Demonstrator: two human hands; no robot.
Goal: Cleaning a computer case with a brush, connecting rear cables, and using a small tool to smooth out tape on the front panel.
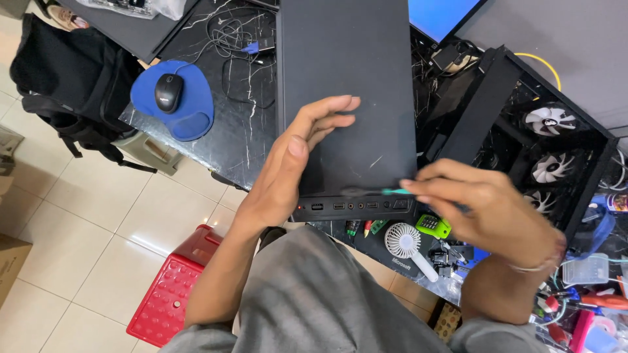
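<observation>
1. Nearest, the right hand pinches a slim screwdriver with a teal band, its dark tip lying at the near right corner of the black computer case.
2. The left hand rests flat and unclenched on the case's near top panel, grasping nothing, steadying it.
3. The case lies on the dark marble tabletop, its port strip facing the person.
4. Judging by this, a fastener at that corner is being worked; next the tip needs firm seating and a steady twist.
5. Left of the case, farther off, sits a mouse on a blue pad.
</observation>
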